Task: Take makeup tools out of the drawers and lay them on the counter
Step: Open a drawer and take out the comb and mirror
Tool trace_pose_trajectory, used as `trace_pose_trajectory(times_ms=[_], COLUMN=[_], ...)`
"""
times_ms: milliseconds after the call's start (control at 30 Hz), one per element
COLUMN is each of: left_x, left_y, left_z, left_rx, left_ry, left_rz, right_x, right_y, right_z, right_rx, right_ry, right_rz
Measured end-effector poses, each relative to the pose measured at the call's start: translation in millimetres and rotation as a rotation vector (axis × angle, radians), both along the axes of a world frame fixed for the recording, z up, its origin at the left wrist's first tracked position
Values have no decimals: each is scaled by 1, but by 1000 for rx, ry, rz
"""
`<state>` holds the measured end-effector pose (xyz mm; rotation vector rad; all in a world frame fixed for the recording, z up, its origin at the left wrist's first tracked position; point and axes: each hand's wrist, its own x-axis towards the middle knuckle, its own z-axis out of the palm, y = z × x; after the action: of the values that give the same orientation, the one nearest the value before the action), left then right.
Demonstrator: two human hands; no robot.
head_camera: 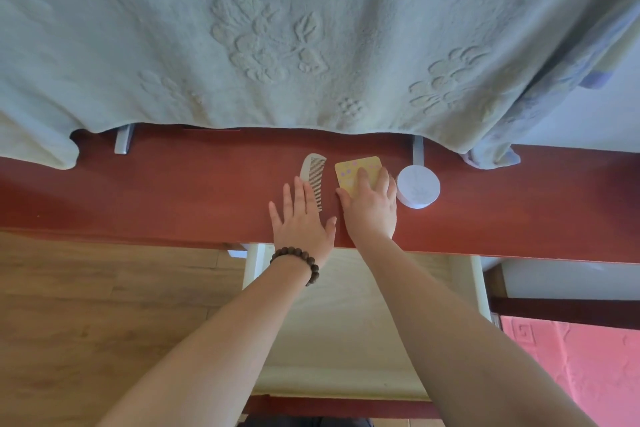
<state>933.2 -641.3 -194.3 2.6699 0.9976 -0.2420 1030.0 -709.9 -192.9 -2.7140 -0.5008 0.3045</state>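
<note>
- Right hand (372,208): fingers pressing yellow compact (356,172) flat onto counter (173,191), likely squaring it between comb (313,177) and white jar (418,188).
- Left hand (299,215): open, palm down beside comb, gripping nothing.
- Drawer (346,322) below open, looks empty.

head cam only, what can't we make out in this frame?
- Yellow card: near half hidden under the right hand; full pattern unreadable.
- White comb: lower end behind the left hand.
- White round jar: lid marking too faint to read.
- Open drawer: the arms cover part of it; contents uncertain.
- Whatever the green towel drapes over: hidden.
</note>
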Motion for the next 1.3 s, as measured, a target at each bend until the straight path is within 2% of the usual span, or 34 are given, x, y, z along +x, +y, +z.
trace_pose_trajectory(times_ms=[167, 367, 633, 733, 833, 967, 1067, 1167, 1300], left_x=[-8, -54, -126, -157, -191, -241, -261, -259, -239], left_y=[4, -22, -90, -116, -138, -163, -175, -180, -177], left_z=[14, 34, 28, 20, 10, 3, -4, -10, -12], left_rx=[-7, 10, 32, 72, 95, 75, -60, -191, -278], left_ry=[-120, -269, -225, -203, -172, -108, -55, -10, 2], left_rz=[24, 73, 57, 36, 63, 237, 432, 566, 701], right_x=[-4, -35, -111, -151, -187, -226, -241, -241, -231], right_y=[-24, -88, -174, -200, -224, -257, -271, -273, -265], right_z=[19, 33, 27, 19, 10, 1, -3, -5, -8], right_rx=[105, 194, 103, 73, -14, -55, -46, 3, 36], right_ry=[-8, -43, 22, -54, -47, 43, 146, 262, 320], right_rz=[118, 169, 139, 118, 2, -225, -333, -415, -470])
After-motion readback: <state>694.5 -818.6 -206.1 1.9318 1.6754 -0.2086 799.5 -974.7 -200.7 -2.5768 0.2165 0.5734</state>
